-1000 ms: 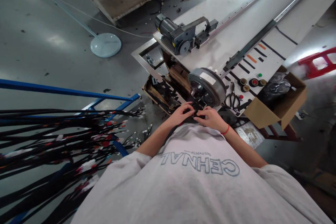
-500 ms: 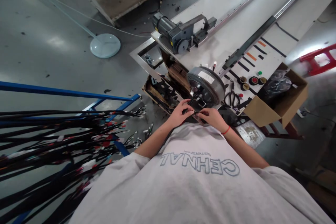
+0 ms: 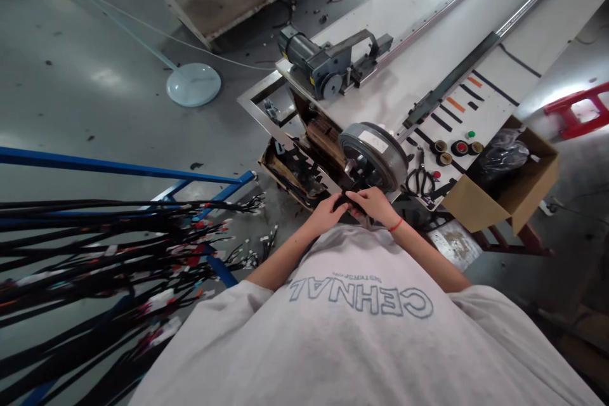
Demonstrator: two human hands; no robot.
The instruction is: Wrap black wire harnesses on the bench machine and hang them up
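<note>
My left hand [image 3: 327, 212] and my right hand [image 3: 375, 204] meet close in front of my shirt, fingers closed. Between the fingertips is a slim black piece, like a cable [image 3: 343, 199]; most of it is hidden by the fingers. Just beyond them stands a large grey, drum-shaped machine head [image 3: 368, 146] with a white label on its rim and a dark opening facing me. The right wrist wears a red band.
To the right, the white bench [image 3: 428, 44] carries pliers [image 3: 420, 179], tape rolls [image 3: 444, 158] and black and orange strips. An open carton [image 3: 533, 184] is beside it. A motor unit [image 3: 314, 63] sits behind. Cable bundles [image 3: 118, 254] hang on a blue rack [image 3: 118, 168] at left.
Both hands have drawn together, and the right hand has moved left. The dark piece now shows between the fingertips of both hands. The view has shifted slightly.
</note>
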